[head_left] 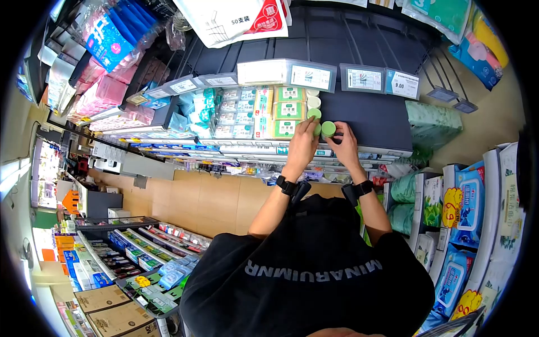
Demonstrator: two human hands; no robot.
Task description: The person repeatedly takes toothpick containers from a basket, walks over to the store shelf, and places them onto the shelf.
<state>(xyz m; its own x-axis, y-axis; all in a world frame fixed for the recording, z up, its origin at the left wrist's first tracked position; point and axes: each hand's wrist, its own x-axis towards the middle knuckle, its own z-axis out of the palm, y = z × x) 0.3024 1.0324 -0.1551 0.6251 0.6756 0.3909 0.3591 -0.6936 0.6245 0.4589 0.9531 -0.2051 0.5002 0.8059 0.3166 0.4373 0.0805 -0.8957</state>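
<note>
Container [328, 129] in right fingers [344, 133] near shelf edge [387, 150], open room rightward

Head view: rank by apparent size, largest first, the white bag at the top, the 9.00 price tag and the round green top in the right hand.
1. White bag, though cut off above
2. 9.00 price tag
3. Round green top in the right hand

A shop, plainly. Price labels [402, 84] line the edge above the dark shelf [379, 118], one reading 9.00. Like goods stand in rows: small boxes [289, 110], pink packs [101, 96]. Metal hooks [446, 78] jut out at right; below them, wipes [470, 205] with a yellow starburst sticker [452, 206]. Across the tan floor [208, 194], another stocked rack [96, 255], cartons [120, 319] near it. Aisle runs between.
</note>
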